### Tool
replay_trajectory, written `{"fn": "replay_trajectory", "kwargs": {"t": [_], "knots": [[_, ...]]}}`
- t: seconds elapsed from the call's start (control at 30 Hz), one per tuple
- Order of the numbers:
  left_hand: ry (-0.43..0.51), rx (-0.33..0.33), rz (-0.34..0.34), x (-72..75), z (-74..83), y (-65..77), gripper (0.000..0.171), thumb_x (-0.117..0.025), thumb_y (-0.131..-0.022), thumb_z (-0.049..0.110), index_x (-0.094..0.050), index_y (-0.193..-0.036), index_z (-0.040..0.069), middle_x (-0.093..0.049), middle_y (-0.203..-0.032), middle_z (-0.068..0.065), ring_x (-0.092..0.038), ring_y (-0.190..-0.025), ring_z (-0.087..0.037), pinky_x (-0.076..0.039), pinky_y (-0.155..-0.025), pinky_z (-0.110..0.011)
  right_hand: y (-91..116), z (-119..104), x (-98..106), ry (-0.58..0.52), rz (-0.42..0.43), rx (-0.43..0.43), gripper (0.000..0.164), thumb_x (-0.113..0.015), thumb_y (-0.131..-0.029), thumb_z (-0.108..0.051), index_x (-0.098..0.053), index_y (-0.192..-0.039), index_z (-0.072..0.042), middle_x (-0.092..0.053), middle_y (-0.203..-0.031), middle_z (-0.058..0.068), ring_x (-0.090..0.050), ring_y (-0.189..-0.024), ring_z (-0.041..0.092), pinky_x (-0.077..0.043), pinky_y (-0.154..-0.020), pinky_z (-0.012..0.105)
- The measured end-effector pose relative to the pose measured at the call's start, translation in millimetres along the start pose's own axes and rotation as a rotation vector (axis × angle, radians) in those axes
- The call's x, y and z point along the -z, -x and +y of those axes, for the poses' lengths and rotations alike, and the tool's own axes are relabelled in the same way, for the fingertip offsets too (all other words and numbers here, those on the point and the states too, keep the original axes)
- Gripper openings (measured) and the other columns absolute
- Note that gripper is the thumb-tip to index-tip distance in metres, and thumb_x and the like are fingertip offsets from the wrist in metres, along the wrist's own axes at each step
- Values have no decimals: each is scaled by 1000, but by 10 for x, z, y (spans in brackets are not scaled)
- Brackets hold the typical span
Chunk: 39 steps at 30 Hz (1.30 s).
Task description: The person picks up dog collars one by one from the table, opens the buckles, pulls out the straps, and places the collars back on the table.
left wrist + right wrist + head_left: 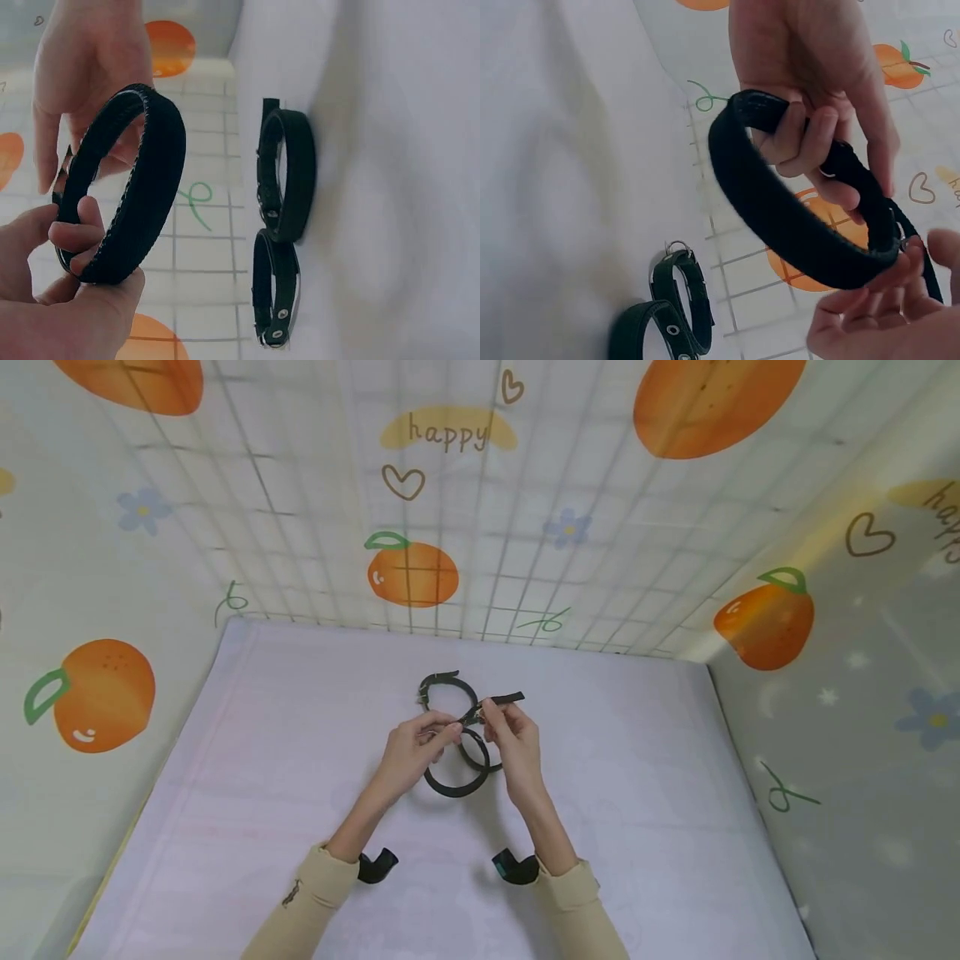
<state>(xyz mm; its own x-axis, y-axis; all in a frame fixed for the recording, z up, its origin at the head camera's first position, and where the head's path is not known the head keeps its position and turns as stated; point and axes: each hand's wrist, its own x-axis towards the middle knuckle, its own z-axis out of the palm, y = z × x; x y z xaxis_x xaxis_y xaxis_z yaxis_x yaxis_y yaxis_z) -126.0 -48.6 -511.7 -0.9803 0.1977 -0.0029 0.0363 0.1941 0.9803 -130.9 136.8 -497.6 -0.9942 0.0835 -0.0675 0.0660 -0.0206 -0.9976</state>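
Note:
Both hands hold a black buckle collar [456,792], its band bent into a ring above the table. My left hand [415,745] pinches the band near the buckle, with fingers partly inside the loop in the left wrist view. My right hand [516,747] pinches the strap by the buckle, and the strap's free end sticks out past its fingers. In the right wrist view the held collar [780,217] spans between the hands. Two more black collars lie on the table behind it: one farther left [281,277] with metal eyelets, the other [300,172] beside it.
The white-covered table [300,693] spreads around the hands. A grid wall [517,568] under a printed sheet with oranges stands at the back, and printed sheets rise at both sides. Black wrist cameras [377,866] sit at the cuffs.

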Motion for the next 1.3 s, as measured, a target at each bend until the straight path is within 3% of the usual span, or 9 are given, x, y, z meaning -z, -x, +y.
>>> {"fn": "replay_trajectory", "kwargs": {"t": [0.17, 0.27, 0.53, 0.7, 0.87, 1.0, 1.1, 1.2, 1.3], "knots": [[40, 30, 24, 8, 23, -3, 28, -71, -105, 43, -78, -118, 20, -82, -102, -12, -63, -75, -23, -49, -67, -21, 1, 25, 11, 97, -82, 49, 22, -70, -107, -27, -70, -118, -9, -66, -95, -7, -62, -90, 9, -52, -80, 21], [53, 45, 30, 10, 16, -7, 28, -71, -105, 44, -78, -117, 20, -81, -104, -13, -62, -76, -20, -49, -68, -22, 12, 28, 13, 139, -114, 56, 22, -71, -105, -23, -72, -121, -9, -71, -105, -6, -65, -98, 10, -54, -87, 23], [79, 58, 28, 29, 5, 11, 29, -72, -104, 44, -79, -119, 20, -82, -110, -17, -63, -80, -19, -51, -71, -25, 6, 17, -11, 247, -160, 30, 23, -73, -104, -31, -76, -117, -12, -74, -112, 2, -66, -104, 15, -50, -92, 34], [89, 53, 23, 31, 6, 11, 28, -72, -104, 43, -79, -117, 19, -82, -109, -16, -64, -84, -34, -50, -70, -24, -14, 12, -26, 242, -168, -5, 23, -71, -104, -28, -76, -116, -9, -75, -117, 7, -66, -108, 16, -50, -96, 34], [122, 66, 23, 11, 8, 20, 27, -73, -104, 40, -78, -118, 18, -80, -112, -19, -64, -90, -35, -51, -71, -22, -20, 25, -36, 229, -165, -8, 16, -64, -104, -21, -72, -108, -7, -71, -110, 4, -64, -107, 17, -50, -96, 33], [172, 98, 32, -47, -2, 32, 27, -71, -106, 40, -73, -121, 18, -78, -108, -14, -61, -83, -23, -48, -71, -23, -4, 32, -62, 229, -171, 18, 14, -54, -104, -16, -65, -101, -9, -60, -99, 0, -56, -97, 18, -48, -88, 34], [219, 120, 44, -95, 5, 51, 28, -67, -108, 41, -68, -124, 19, -71, -98, -2, -54, -77, -13, -44, -71, -24, 1, 28, -107, 193, -189, -16, 15, -46, -105, -14, -59, -99, -10, -55, -95, 0, -52, -88, 20, -49, -81, 37], [285, 122, 50, -140, 18, 70, 28, -63, -110, 39, -63, -127, 16, -64, -96, 0, -49, -75, -13, -40, -71, -24, 11, 5, -129, 152, -221, -78, 14, -42, -106, -15, -53, -99, -11, -52, -88, 0, -46, -71, 16, -46, -67, 29], [329, 122, 36, -183, 9, 78, 29, -56, -114, 37, -57, -130, 14, -55, -100, -2, -47, -76, -13, -39, -70, -24, 19, -8, -119, 151, -256, -90, 13, -42, -107, -17, -51, -100, -12, -49, -77, -2, -32, -57, 10, -30, -53, 20]]}}
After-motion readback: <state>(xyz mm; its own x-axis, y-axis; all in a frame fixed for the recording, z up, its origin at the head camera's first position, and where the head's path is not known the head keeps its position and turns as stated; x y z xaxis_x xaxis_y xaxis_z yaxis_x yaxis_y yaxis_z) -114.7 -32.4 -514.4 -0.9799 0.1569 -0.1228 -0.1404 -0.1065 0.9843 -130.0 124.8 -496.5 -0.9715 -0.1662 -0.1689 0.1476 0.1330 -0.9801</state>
